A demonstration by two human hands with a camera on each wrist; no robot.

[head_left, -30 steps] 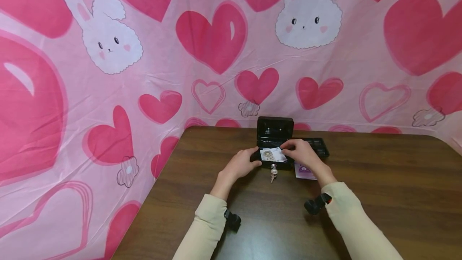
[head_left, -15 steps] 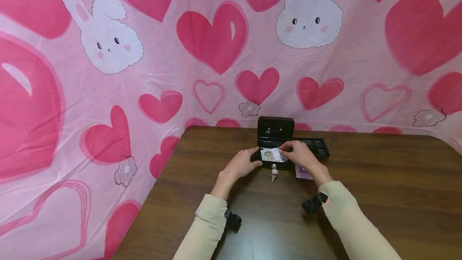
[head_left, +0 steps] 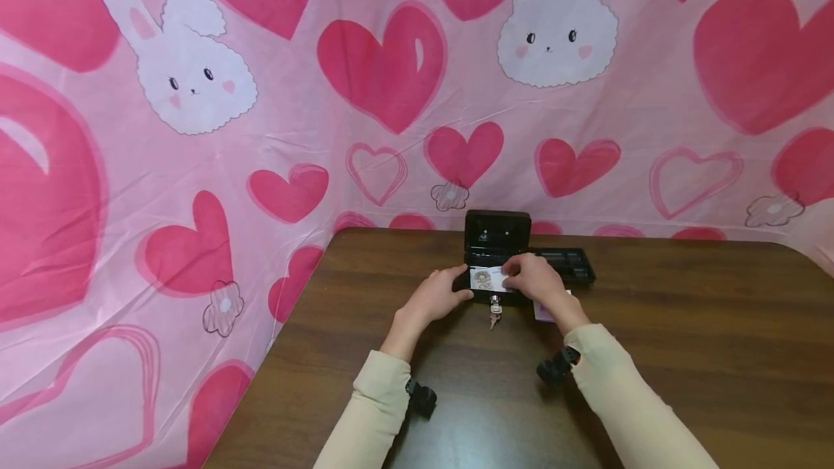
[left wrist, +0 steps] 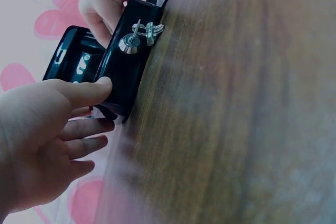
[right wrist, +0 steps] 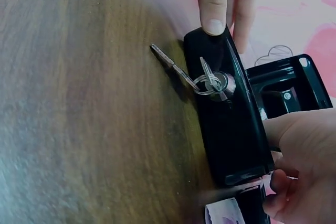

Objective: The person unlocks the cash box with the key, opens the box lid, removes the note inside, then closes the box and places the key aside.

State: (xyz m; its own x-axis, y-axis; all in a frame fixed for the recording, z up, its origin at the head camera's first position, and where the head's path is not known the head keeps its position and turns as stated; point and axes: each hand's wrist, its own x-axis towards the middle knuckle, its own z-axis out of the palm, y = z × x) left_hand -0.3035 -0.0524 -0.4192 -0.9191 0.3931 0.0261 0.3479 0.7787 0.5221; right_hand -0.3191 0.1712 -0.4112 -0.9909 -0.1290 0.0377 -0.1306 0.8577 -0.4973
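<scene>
A black cash box (head_left: 498, 298) stands at the back of the table with its lid (head_left: 497, 228) raised. My left hand (head_left: 433, 297) holds its left end; in the left wrist view the thumb (left wrist: 97, 92) lies on the front wall and fingers go round the corner. A pale banknote (head_left: 483, 279) with a brown print lies in the box opening. My right hand (head_left: 536, 281) reaches over the box's right side, with curled fingers on the banknote's right end. Those fingertips are hidden inside the box in the right wrist view. Keys (right wrist: 181, 72) hang from the front lock.
Right of the box sits a black compartment tray (head_left: 575, 265). A purple banknote (head_left: 544, 313) lies on the wooden table (head_left: 469, 396) in front of it, partly under my right forearm. Behind the table hangs a pink cloth (head_left: 378, 194) with hearts and rabbits.
My right hand has moved a little left, and the banknote's right end has gone down into the box. The left hand has stayed in place.
</scene>
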